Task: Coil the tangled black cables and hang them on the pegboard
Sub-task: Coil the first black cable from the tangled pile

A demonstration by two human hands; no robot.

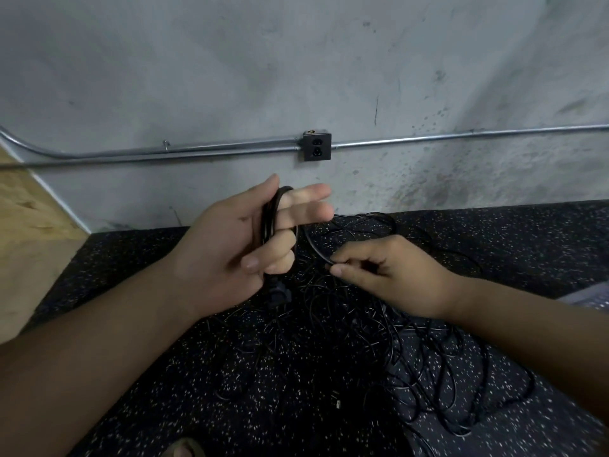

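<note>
A small coil of black cable is wound around the fingers of my left hand, whose lower fingers curl over it. A black plug hangs below that hand. The same cable runs in a loop to my right hand, which pinches it between thumb and forefinger. Under both hands a tangled heap of black cables spreads over the black speckled floor. No pegboard is in view.
A grey concrete wall rises close ahead, with a metal conduit and a black socket box on it. A wooden board lies at the left. A toe shows at the bottom edge.
</note>
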